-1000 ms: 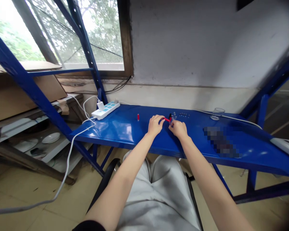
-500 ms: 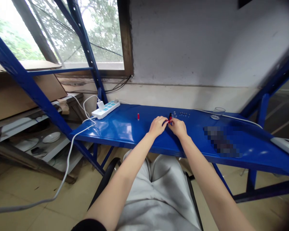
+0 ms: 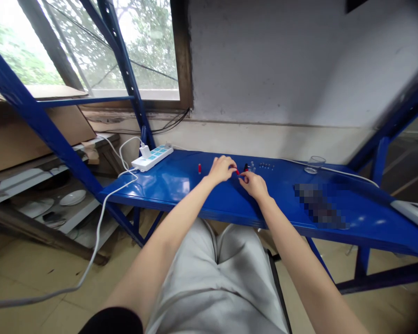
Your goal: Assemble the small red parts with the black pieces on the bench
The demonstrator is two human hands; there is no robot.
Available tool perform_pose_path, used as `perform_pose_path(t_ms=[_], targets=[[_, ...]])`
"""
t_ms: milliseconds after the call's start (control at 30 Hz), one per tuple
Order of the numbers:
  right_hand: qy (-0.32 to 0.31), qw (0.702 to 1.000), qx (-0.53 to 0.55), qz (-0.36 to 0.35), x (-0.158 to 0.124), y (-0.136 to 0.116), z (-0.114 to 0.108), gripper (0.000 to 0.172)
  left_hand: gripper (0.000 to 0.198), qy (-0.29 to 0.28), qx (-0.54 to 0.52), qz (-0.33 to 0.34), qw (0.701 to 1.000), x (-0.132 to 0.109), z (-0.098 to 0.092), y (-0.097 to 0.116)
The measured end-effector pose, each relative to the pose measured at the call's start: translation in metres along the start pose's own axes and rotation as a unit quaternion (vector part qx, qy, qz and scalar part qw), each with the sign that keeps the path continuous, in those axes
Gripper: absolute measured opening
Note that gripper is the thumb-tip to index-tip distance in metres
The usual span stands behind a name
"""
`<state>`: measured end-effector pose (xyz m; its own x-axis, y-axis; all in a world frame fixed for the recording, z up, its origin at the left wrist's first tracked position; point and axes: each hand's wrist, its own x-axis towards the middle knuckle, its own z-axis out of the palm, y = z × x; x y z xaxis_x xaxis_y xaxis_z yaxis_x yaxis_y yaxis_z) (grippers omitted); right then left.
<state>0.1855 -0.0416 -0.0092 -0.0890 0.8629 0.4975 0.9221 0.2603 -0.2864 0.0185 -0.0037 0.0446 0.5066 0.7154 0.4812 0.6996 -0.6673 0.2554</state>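
Over the blue table [image 3: 167,185], a small red tube-like piece [image 3: 237,171] shows between my two hands. The fingers of my left hand [image 3: 222,170] close on its left end. Just to the right, my right hand [image 3: 254,185] has its thumb and finger pinched near the piece's lower end; what lies between them is too small to make out. A black and red piece [image 3: 246,167] stands right behind my right fingers. Small clear pieces [image 3: 252,164] sit beside it. Left of my left hand, a red cylinder [image 3: 199,169] stands upright.
A row of tiny pieces [image 3: 266,166] lies farther right, then a clear glass cup [image 3: 313,165] by a white cable. A white power strip [image 3: 152,158] is at the back left. A blurred dark item [image 3: 320,206] lies at the right. Blue posts rise at both sides.
My left hand has moved left and slightly away from me, and my right hand slightly left. A gap has opened between them, showing the red piece.
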Motion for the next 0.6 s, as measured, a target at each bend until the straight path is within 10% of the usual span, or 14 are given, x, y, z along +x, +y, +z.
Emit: perform_pose_path(t_ms=[233, 600], targets=[[-0.039, 0.999, 0.028, -0.001, 0.001, 0.001, 0.004, 0.021, 0.011, -0.084, 0.140, -0.014, 0.987, 0.024, -0.061, -0.048], [-0.056, 0.998, 0.025, -0.019, 0.001, 0.001, 0.005, 0.016, 0.013, -0.162, 0.195, -0.056, 0.966, 0.004, -0.058, -0.078]])
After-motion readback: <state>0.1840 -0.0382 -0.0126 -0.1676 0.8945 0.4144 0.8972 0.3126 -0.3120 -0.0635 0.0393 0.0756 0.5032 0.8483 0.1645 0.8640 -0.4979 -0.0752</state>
